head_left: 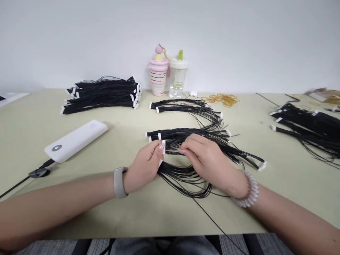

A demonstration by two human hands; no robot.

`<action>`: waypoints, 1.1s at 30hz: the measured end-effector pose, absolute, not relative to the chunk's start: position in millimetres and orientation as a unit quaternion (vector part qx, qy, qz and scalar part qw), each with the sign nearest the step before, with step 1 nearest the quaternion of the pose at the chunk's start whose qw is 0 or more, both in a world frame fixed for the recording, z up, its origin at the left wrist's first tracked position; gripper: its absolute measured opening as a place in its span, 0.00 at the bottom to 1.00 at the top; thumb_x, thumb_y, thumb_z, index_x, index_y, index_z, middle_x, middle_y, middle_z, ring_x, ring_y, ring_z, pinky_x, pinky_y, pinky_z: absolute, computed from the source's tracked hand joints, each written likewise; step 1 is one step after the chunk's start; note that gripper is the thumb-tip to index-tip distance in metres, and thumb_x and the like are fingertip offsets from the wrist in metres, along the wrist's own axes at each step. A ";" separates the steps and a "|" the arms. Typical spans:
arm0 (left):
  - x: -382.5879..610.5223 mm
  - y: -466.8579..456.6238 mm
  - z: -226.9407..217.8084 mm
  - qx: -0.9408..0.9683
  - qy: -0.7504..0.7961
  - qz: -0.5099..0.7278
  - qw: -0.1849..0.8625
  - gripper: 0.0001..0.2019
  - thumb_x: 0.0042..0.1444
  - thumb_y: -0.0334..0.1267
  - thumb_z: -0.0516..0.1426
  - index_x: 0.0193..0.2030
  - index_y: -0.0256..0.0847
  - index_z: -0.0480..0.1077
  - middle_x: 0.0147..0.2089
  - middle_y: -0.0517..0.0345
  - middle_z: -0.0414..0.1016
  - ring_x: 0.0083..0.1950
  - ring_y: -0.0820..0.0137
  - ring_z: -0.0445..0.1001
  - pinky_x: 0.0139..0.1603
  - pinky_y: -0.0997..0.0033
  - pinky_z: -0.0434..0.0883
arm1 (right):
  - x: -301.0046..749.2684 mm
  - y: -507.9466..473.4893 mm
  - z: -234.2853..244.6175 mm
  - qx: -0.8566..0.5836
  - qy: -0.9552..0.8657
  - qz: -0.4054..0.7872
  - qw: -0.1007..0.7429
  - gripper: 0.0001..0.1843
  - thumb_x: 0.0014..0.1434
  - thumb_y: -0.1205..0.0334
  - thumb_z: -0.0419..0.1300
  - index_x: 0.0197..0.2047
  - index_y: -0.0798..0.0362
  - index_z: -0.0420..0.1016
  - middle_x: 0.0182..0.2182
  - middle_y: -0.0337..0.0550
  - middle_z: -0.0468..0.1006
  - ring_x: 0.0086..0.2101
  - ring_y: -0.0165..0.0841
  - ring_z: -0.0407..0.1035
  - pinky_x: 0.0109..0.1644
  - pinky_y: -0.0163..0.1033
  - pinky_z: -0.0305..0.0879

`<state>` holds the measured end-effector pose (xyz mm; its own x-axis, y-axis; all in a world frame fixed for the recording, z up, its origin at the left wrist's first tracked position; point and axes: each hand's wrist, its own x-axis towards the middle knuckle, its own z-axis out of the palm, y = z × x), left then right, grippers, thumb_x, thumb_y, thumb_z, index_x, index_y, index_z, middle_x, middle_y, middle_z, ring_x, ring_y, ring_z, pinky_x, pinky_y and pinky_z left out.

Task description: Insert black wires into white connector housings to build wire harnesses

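My left hand [145, 163] is closed on a white connector [163, 147], pinched between thumb and finger. Below it a second white connector end pokes out from under the fingers, with a bundle of black wires [183, 170] curving off to the right. My right hand [203, 157] is closed in a pinch just right of that connector, on the thin end of a black wire. Its fingertips hide most of the wire end. Behind both hands lie more black wire harnesses [183, 133] with white connectors on their ends.
A thick stack of black harnesses [103, 94] lies back left, another pile [316, 124] at the right. A white power bank [77, 140] with a cable is left. Two drinking cups, one pink-lidded [158, 76], one clear [177, 79], stand by the wall beside rubber bands [225, 100].
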<state>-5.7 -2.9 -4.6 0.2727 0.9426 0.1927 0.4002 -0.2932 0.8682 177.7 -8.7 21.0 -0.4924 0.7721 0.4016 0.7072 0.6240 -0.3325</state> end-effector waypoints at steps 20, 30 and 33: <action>-6.2 -5.9 -4.9 0.725 0.476 0.353 0.350 0.16 0.61 0.42 0.41 0.23 0.39 0.52 0.22 0.64 0.54 0.24 0.77 0.53 0.26 0.76 0.54 | 167.5 -10.1 17.0 -0.466 -0.852 0.067 0.228 0.12 0.62 0.65 0.46 0.33 0.56 0.69 0.30 0.42 0.70 0.31 0.27 0.63 0.36 0.32 0.56; -6.9 -5.3 -4.8 0.730 0.465 0.353 0.357 0.16 0.61 0.42 0.42 0.23 0.39 0.53 0.22 0.64 0.54 0.24 0.77 0.53 0.26 0.76 0.54 | 163.7 -10.0 14.6 -0.448 -0.858 0.073 0.239 0.13 0.61 0.65 0.47 0.32 0.57 0.71 0.29 0.42 0.72 0.30 0.27 0.64 0.35 0.32 0.57; -7.2 -4.4 -4.7 0.714 0.472 0.355 0.375 0.17 0.61 0.43 0.42 0.23 0.39 0.53 0.22 0.64 0.54 0.24 0.77 0.53 0.26 0.76 0.55 | 169.6 -4.4 18.0 -0.445 -0.852 0.127 0.245 0.10 0.59 0.66 0.50 0.32 0.55 0.72 0.29 0.39 0.73 0.30 0.25 0.65 0.36 0.31 0.58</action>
